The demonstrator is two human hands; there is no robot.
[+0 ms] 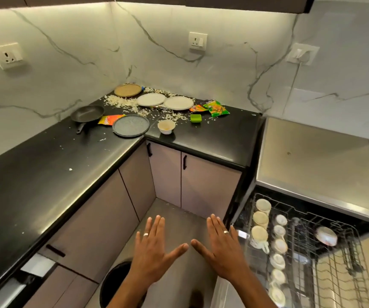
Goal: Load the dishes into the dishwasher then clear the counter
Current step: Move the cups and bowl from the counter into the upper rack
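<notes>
both hands, left (154, 250) and right (221, 247), hover flat, fingers spread, empty. loading looks barely begun: plates (151, 99) sit far behind the rack (307, 252); next, likely fetch one.

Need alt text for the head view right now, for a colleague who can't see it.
Both hands, left and right, hover open and empty above the floor. The corner counter holds plates, a frying pan, a bowl, wrappers and scattered crumbs; the dishwasher rack at right holds cups.

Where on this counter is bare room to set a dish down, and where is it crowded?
Bare: the left counter run from the frying pan toward the camera, and the strip between the green container and the dishwasher's steel top. Crowded: the corner, with plates, wrappers, a white bowl and scattered flakes.
</notes>
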